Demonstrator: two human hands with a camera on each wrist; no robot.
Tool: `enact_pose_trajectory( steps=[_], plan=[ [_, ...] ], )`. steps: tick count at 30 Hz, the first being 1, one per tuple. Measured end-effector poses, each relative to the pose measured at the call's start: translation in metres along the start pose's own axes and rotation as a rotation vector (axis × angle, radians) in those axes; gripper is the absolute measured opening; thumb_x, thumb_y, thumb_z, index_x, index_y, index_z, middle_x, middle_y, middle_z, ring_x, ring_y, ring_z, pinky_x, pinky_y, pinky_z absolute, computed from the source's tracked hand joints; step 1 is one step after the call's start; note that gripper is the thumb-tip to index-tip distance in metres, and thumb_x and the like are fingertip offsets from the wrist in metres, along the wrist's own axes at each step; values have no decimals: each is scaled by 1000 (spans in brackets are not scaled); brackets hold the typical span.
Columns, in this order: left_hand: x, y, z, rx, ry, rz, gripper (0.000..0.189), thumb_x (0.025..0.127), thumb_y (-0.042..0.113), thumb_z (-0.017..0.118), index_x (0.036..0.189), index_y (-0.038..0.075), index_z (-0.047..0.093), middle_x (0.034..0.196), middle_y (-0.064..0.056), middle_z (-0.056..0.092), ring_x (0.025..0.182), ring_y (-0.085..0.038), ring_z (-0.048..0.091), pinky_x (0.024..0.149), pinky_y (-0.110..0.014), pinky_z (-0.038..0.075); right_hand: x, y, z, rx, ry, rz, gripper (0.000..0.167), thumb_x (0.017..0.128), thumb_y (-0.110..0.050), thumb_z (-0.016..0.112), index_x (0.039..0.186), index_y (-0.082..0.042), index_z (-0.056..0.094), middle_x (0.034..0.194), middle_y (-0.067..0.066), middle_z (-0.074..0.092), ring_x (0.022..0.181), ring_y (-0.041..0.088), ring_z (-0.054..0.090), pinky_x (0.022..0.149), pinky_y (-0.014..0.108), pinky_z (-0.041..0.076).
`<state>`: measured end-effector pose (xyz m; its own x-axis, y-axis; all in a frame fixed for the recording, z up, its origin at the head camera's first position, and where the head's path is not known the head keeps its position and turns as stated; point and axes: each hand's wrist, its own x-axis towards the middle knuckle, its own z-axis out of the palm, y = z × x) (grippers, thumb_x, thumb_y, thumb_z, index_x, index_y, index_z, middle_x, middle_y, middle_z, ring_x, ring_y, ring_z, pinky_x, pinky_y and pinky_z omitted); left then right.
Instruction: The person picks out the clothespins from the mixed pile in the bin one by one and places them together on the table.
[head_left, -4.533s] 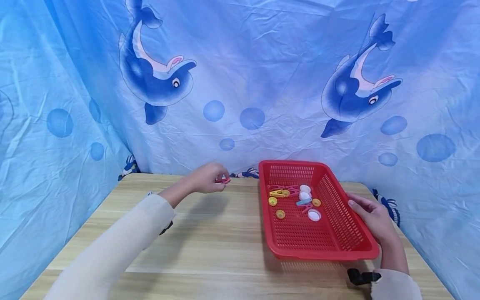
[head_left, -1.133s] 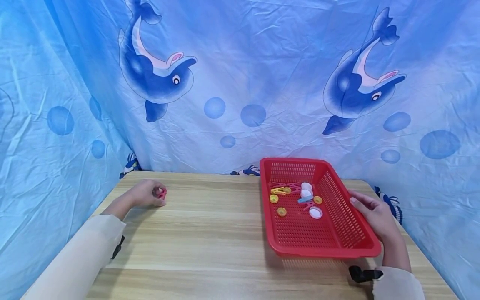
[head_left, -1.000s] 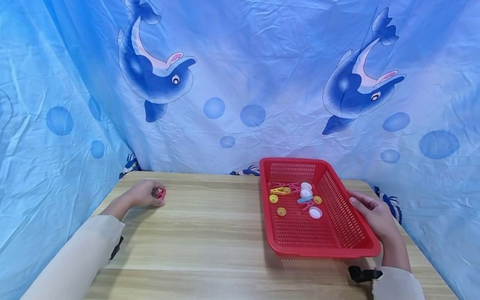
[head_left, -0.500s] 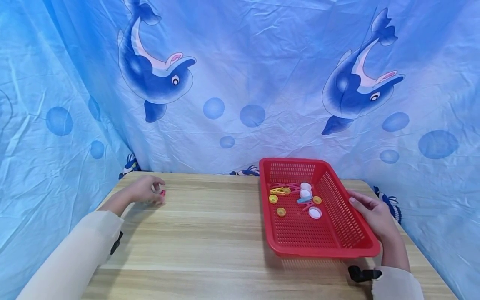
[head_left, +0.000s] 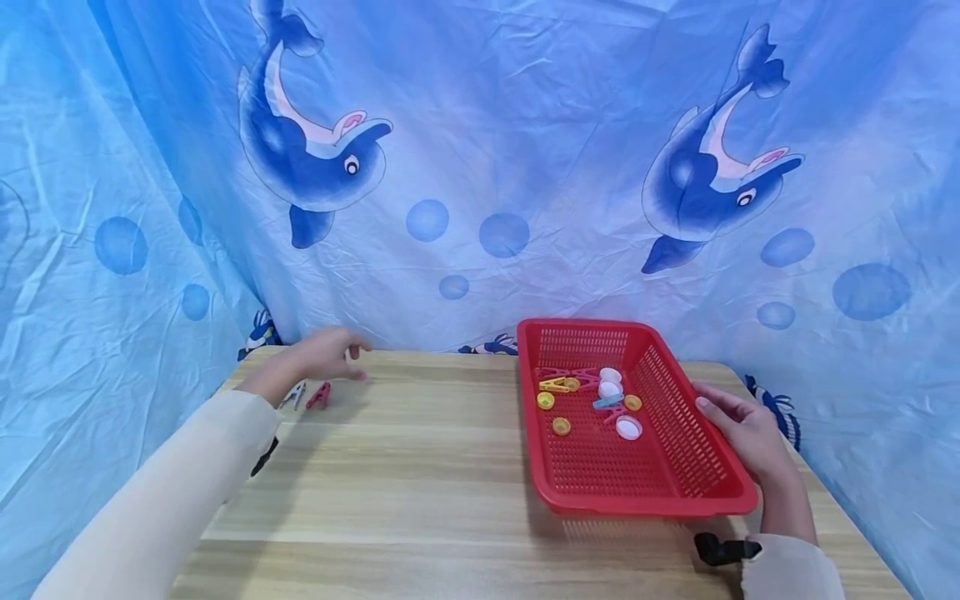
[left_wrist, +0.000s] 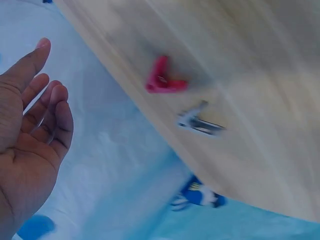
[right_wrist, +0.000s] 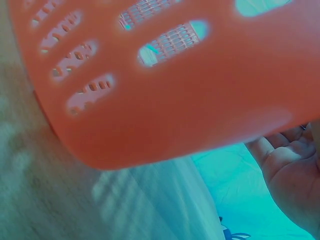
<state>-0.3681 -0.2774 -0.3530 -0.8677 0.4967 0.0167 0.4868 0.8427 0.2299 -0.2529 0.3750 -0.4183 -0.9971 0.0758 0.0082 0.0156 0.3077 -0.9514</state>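
Note:
My left hand [head_left: 330, 354] hovers above the back left of the table with its fingers apart and nothing between them. A pinkish-red clothespin [head_left: 318, 395] lies on the wood just below it, with a grey-white clothespin [head_left: 294, 394] to its left. In the left wrist view the palm [left_wrist: 30, 150] is bare, off to the side of the red clothespin [left_wrist: 163, 80]. My right hand [head_left: 746, 433] grips the right rim of a red plastic basket [head_left: 648, 506], thumb over the edge. Basket wall [right_wrist: 200, 110] fills much of the right wrist view.
Inside the basket lie several pink clothespins, a yellow clothespin [head_left: 555, 385], a blue clothespin [head_left: 608, 402], several yellow caps and white caps such as one white cap [head_left: 628, 428]. The wooden table [head_left: 420, 475] ends at a blue dolphin-print curtain [head_left: 465, 167].
My left hand carried the red clothespin leftward, let go of it beside the grey-white one, then rose away to the right. The right hand has stayed on the basket.

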Motion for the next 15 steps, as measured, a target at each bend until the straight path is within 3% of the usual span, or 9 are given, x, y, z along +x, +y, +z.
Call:
enact_pose_trajectory(
  steps=[4, 15],
  plan=[
    [19, 23, -5, 17, -15, 70, 50, 88, 27, 83, 126, -2, 69, 100, -8, 69, 89, -23, 64, 82, -44, 54, -1, 1, 0, 3, 4, 10, 76, 95, -53, 66, 158, -20, 41, 113, -16, 67, 96, 21, 75, 79, 45, 61],
    [64, 86, -10, 112, -35, 186, 43, 93, 30, 77, 125, 2, 70, 99, -5, 69, 89, -21, 63, 85, -40, 54, 4, 2, 0, -23, 11, -9, 76, 96, -54, 64, 158, -16, 41, 116, -7, 68, 92, 21, 76, 76, 45, 62]
  ],
)
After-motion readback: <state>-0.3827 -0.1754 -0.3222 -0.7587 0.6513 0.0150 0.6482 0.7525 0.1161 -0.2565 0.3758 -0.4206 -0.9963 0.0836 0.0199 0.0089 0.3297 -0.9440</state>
